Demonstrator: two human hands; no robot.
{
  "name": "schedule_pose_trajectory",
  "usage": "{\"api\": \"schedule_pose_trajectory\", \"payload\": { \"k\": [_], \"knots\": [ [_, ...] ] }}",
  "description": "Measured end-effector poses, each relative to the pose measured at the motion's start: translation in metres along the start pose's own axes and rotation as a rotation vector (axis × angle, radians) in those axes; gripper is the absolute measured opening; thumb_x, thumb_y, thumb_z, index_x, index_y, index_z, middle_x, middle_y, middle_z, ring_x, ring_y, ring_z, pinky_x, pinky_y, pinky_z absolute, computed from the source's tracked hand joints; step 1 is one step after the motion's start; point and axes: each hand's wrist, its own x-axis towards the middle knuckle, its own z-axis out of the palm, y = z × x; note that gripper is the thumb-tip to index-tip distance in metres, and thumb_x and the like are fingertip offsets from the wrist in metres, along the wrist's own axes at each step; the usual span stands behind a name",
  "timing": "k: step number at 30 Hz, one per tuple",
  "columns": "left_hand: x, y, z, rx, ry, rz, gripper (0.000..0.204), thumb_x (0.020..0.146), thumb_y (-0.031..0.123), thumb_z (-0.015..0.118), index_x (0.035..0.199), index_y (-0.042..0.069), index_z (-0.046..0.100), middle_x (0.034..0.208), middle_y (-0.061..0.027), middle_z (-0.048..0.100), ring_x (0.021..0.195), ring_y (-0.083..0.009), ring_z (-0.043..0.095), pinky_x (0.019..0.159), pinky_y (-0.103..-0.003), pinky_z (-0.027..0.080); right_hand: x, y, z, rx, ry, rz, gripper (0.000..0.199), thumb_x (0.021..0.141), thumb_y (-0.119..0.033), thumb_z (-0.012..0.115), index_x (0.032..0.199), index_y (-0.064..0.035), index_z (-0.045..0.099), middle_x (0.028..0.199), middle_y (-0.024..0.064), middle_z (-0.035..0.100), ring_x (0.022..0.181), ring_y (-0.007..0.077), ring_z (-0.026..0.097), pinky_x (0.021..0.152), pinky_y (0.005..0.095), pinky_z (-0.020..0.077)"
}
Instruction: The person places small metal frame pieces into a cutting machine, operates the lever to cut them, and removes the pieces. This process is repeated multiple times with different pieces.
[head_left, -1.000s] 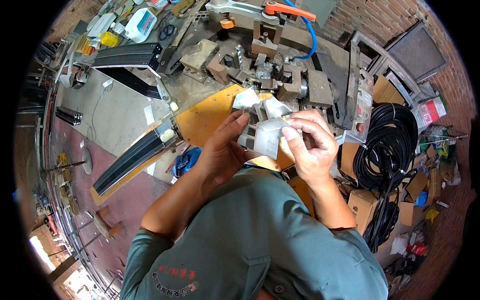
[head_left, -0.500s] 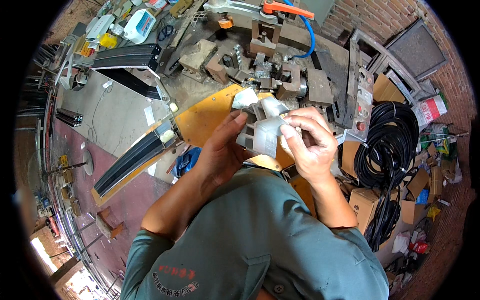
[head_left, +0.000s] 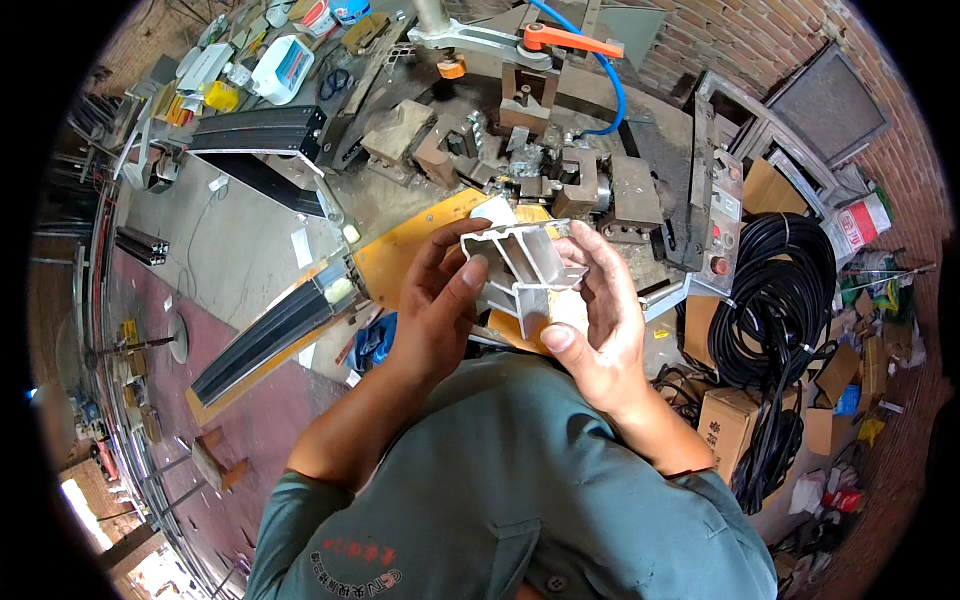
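Observation:
A short silvery piece of aluminium profile [head_left: 518,268], with hollow chambers and thin flanges, is held up before my chest. My left hand [head_left: 436,305] grips its left side, thumb in front and fingers behind. Around the right side curves my right hand [head_left: 612,335]; its fingertips touch the upper right end, while the thumb sits beside the lower flange. Whether that thumb presses the metal I cannot tell. Just beyond the piece is the machine bench with steel clamping blocks [head_left: 578,180] and metal shavings. A yellow plate [head_left: 385,255] lies under and left of the hands.
An orange-handled lever [head_left: 570,40] and a blue hose [head_left: 612,95] stand over the bench. Long dark profiles [head_left: 265,335] extend on the left. At right are a control panel with a red button [head_left: 719,265], coiled black strips [head_left: 770,290] and cardboard boxes [head_left: 738,425].
The profile piece has turned, so its hollow end section now shows. My right hand has gone from a pinch on it to a wider curve around its right side.

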Motion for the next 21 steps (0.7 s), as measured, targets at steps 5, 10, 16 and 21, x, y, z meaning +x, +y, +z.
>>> {"api": "schedule_pose_trajectory", "payload": {
  "k": [5, 10, 16, 21],
  "knots": [
    [-0.002, -0.007, -0.004, 0.013, -0.123, 0.19, 0.056, 0.094, 0.023, 0.071, 0.141, 0.006, 0.047, 0.133, -0.0132, 0.058, 0.124, -0.0221, 0.054, 0.108, -0.038, 0.04, -0.002, -0.005, 0.004, -0.042, -0.009, -0.121, 0.092, 0.077, -0.016, 0.087, 0.148, 0.0078, 0.034, 0.134, 0.0191, 0.054, 0.125, 0.0259, 0.053, 0.11, 0.0384, 0.0377],
    [-0.002, -0.006, -0.005, -0.015, -0.149, 0.224, 0.059, 0.093, 0.024, 0.071, 0.142, 0.005, 0.044, 0.138, -0.0158, 0.055, 0.128, -0.0252, 0.053, 0.109, -0.041, 0.042, 0.001, -0.005, -0.001, -0.221, -0.016, -0.347, 0.09, 0.068, -0.015, 0.092, 0.143, 0.0041, 0.045, 0.136, 0.0211, 0.052, 0.127, 0.0312, 0.052, 0.109, 0.0408, 0.04],
    [-0.002, 0.002, 0.01, -0.198, -0.132, -0.057, 0.052, 0.101, 0.041, 0.056, 0.145, 0.014, 0.043, 0.141, -0.0064, 0.054, 0.129, -0.0245, 0.055, 0.105, -0.044, 0.048, 0.011, -0.016, -0.007, -0.404, -0.086, -0.416, 0.106, 0.055, -0.031, 0.1, 0.142, 0.0001, 0.048, 0.141, 0.0227, 0.05, 0.131, 0.0374, 0.048, 0.11, 0.0479, 0.0395],
    [-0.003, 0.007, 0.022, -0.353, -0.097, -0.18, 0.055, 0.105, 0.048, 0.045, 0.145, 0.01, 0.047, 0.136, -0.0132, 0.059, 0.124, -0.0257, 0.059, 0.105, -0.043, 0.05, 0.024, -0.006, -0.008, -0.45, -0.06, -0.502, 0.111, 0.055, -0.027, 0.099, 0.147, -0.0009, 0.043, 0.142, 0.0209, 0.049, 0.131, 0.0374, 0.048, 0.109, 0.0482, 0.0396]
  ]
}}
